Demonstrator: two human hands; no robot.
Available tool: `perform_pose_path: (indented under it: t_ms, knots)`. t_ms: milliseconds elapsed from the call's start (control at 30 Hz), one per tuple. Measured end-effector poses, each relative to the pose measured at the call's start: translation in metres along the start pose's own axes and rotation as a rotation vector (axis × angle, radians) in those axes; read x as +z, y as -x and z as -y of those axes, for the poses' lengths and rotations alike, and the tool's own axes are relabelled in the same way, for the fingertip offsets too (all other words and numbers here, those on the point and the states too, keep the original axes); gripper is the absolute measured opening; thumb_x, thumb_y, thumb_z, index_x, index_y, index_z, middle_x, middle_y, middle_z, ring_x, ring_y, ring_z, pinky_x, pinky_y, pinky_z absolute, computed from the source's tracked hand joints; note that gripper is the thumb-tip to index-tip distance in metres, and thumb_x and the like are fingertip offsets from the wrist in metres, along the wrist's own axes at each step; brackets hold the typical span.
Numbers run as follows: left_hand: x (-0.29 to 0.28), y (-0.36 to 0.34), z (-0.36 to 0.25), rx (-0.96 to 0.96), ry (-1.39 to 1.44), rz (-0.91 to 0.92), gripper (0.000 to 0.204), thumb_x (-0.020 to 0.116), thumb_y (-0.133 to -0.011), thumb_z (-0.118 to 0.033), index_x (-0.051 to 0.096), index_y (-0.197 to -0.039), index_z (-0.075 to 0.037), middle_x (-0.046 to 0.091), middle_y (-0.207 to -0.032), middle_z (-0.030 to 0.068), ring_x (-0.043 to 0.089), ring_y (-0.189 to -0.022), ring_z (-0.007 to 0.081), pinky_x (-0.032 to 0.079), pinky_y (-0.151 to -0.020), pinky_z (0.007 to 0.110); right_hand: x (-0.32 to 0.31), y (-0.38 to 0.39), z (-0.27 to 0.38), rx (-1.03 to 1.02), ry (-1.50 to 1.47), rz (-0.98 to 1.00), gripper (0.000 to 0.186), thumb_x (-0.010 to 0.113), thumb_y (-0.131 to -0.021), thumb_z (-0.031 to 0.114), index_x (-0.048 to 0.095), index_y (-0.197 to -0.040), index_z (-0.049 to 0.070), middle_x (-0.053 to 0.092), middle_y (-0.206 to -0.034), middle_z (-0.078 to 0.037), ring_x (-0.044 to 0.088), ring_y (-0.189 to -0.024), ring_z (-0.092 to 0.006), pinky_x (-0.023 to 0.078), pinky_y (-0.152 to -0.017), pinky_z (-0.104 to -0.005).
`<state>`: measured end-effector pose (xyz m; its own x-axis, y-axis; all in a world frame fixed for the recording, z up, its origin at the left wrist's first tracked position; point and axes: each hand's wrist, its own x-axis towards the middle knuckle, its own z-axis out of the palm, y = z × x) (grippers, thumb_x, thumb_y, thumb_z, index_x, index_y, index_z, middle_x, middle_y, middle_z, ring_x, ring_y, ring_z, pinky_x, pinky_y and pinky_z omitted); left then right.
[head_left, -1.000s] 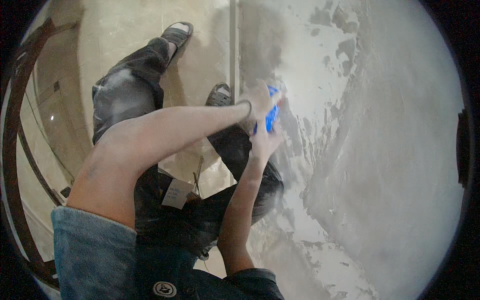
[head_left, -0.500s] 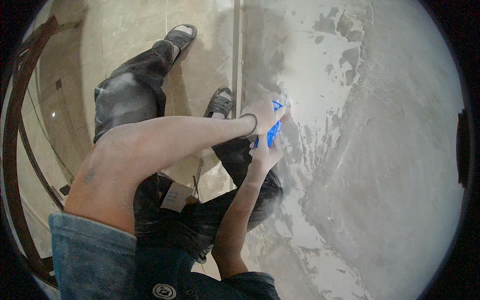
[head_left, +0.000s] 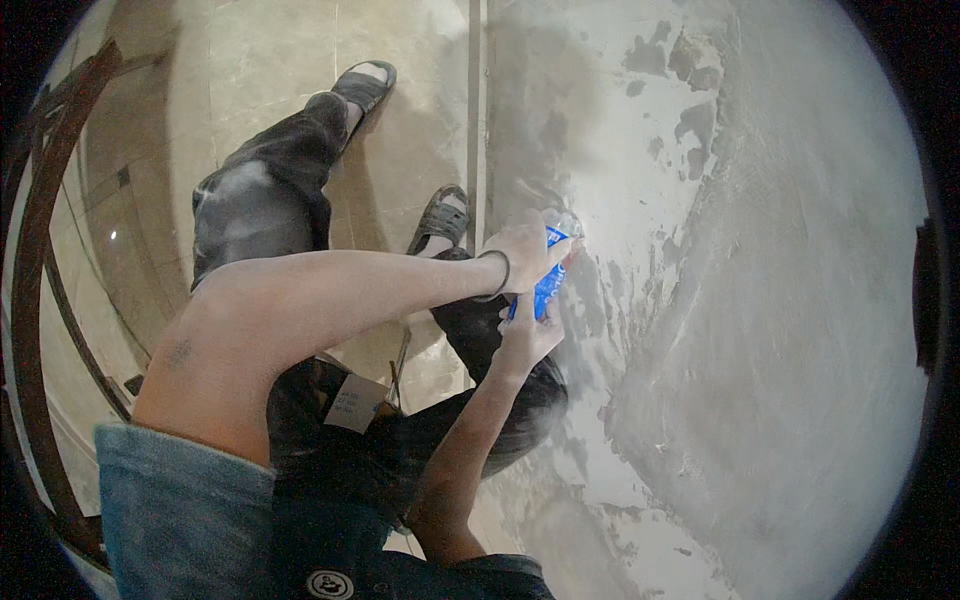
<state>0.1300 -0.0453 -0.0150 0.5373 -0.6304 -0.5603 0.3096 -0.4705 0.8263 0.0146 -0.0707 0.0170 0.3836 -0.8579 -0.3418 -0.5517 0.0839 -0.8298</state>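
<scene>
A clear plastic bottle with a blue label [head_left: 548, 290] is held between both hands in front of the patchy grey wall [head_left: 780, 300]. My left hand [head_left: 520, 252], with a dark band at the wrist, is closed around its upper part. Lower down, my right hand [head_left: 532, 335] grips the other end. Clear, crumpled-looking plastic shows past the left fingers, close to the wall; whether it touches cannot be made out. A small reddish patch shows beside the bottle, too blurred to name. Both hands and forearms look dusted pale.
White, flaking patches [head_left: 620, 140] run along the wall. My legs in dark, dusty trousers [head_left: 250, 210] and sandals [head_left: 365, 88] rest on the tiled floor [head_left: 270, 60]. A pale card with writing [head_left: 355, 402] lies by my lap. A dark curved frame [head_left: 45, 270] stands at far left.
Both hands and the bottle have shifted slightly toward me, lower in the view. The grip looks the same, and more of the clear plastic end shows now.
</scene>
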Motion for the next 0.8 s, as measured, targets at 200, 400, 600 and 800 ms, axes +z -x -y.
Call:
perform_pose_path:
  t_ms: [200, 400, 600, 800]
  knots:
    - [-0.015, -0.053, 0.025, 0.214, -0.338, -0.019, 0.078, 0.05, -0.094, -0.058, 0.049, -0.119, 0.015, 0.063, -0.11, 0.034, 0.065, -0.106, 0.043, 0.05, -0.091, 0.045, 0.039, -0.039, 0.005, -0.042, 0.082, 0.055, 0.013, 0.072, -0.086, 0.012, 0.068, -0.087, 0.0, 0.059, -0.065, -0.001, 0.052, -0.048, -0.0088, 0.036, -0.041, -0.0238]
    - [-0.027, -0.083, 0.022, -0.056, 0.077, -0.189, 0.077, 0.055, -0.091, -0.058, 0.049, -0.119, 0.013, 0.066, -0.109, 0.0302, 0.067, -0.102, 0.0386, 0.052, -0.09, 0.043, 0.063, -0.069, 0.001, -0.213, 0.182, 0.055, 0.009, 0.07, -0.087, 0.01, 0.069, -0.086, 0.001, 0.06, -0.068, 0.0, 0.052, -0.051, -0.0071, 0.038, -0.044, -0.025]
    - [-0.004, -0.04, 0.017, -0.126, 0.049, -0.061, 0.079, 0.052, -0.092, -0.06, 0.047, -0.121, 0.013, 0.065, -0.11, 0.0315, 0.066, -0.105, 0.0397, 0.05, -0.092, 0.043, 0.027, -0.035, -0.015, 0.002, 0.115, 0.006, 0.017, 0.075, -0.086, 0.014, 0.067, -0.086, -0.001, 0.06, -0.065, -0.002, 0.052, -0.049, -0.0079, 0.038, -0.042, -0.0238]
    - [-0.018, -0.062, 0.02, -0.049, -0.175, -0.005, 0.083, 0.051, -0.092, -0.063, 0.04, -0.122, 0.014, 0.064, -0.113, 0.0327, 0.064, -0.108, 0.0427, 0.051, -0.092, 0.044, 0.034, -0.072, -0.053, -0.237, 0.132, 0.082, 0.019, 0.073, -0.088, 0.015, 0.064, -0.08, 0.0, 0.057, -0.061, -0.001, 0.051, -0.046, -0.008, 0.035, -0.039, -0.0241]
